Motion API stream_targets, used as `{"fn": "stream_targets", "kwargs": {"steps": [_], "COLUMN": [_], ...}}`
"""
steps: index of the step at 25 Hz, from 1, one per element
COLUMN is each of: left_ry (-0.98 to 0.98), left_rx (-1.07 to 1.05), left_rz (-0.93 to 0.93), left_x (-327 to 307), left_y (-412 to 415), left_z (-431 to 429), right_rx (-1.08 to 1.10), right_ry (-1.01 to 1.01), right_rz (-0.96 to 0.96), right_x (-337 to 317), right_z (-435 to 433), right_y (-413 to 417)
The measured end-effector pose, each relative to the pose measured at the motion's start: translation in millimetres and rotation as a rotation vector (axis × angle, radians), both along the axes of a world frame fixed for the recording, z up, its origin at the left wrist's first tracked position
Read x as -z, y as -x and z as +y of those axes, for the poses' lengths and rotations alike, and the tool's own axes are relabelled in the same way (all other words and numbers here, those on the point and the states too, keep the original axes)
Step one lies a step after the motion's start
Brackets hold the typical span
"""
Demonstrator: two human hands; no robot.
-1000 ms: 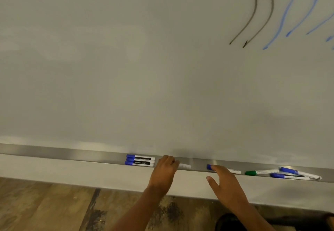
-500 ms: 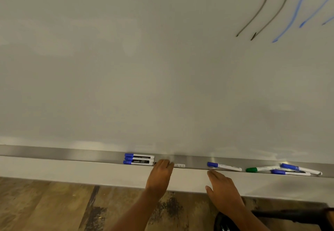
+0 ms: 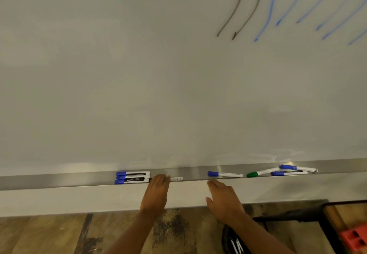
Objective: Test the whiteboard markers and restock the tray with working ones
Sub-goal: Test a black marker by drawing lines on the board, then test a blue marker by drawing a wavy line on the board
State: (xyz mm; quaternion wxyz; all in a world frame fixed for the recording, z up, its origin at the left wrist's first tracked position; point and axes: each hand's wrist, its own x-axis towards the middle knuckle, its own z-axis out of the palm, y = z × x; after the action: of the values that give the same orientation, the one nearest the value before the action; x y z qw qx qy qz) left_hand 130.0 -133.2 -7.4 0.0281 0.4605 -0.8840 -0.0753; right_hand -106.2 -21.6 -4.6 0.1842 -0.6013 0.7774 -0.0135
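Tray (image 3: 59,181) left of three stacked markers (image 3: 132,178): open run. Left hand (image 3: 156,192) blocks spot just right of stack. Bare gap follows, up to single blue marker (image 3: 225,174); right hand (image 3: 224,200) below the tray's front edge. Far right crowded: green marker (image 3: 262,172), two crossed blue markers (image 3: 294,170).

I see soft, dim light on the whiteboard (image 3: 139,75), glare on the metal tray (image 3: 59,180), bowed edges, pen strokes (image 3: 239,5) perhaps blurred.

Left hand (image 3: 156,191) holds a marker (image 3: 176,178) in the tray (image 3: 59,181); right hand (image 3: 223,201) hovers below.
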Motion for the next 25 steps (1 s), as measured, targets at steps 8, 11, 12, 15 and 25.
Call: {"fn": "stream_targets", "kwargs": {"steps": [8, 11, 12, 15, 25], "left_ry": [-0.004, 0.029, 0.045, 0.104, -0.037], "left_rx": [-0.003, 0.078, 0.120, 0.199, 0.168], "left_rz": [-0.026, -0.024, -0.021, -0.036, -0.244], "left_x": [-0.4, 2.5, 3.3, 5.9, 16.4], "left_y": [9.2, 30.3, 39.5, 68.8, 115.5], "left_z": [4.4, 12.0, 16.3, 27.9, 49.1], "right_rx": [-0.001, 0.076, 0.104, 0.184, 0.342], "right_ry": [0.079, 0.113, 0.120, 0.128, 0.028], "right_rz": [0.018, 0.032, 0.046, 0.096, 0.354], "right_x": [-10.1, -14.2, -15.0, -17.0, -32.9], "right_z": [3.8, 9.8, 13.6, 26.8, 61.0], "right_y": [11.2, 37.8, 49.6, 88.9, 217.1]}}
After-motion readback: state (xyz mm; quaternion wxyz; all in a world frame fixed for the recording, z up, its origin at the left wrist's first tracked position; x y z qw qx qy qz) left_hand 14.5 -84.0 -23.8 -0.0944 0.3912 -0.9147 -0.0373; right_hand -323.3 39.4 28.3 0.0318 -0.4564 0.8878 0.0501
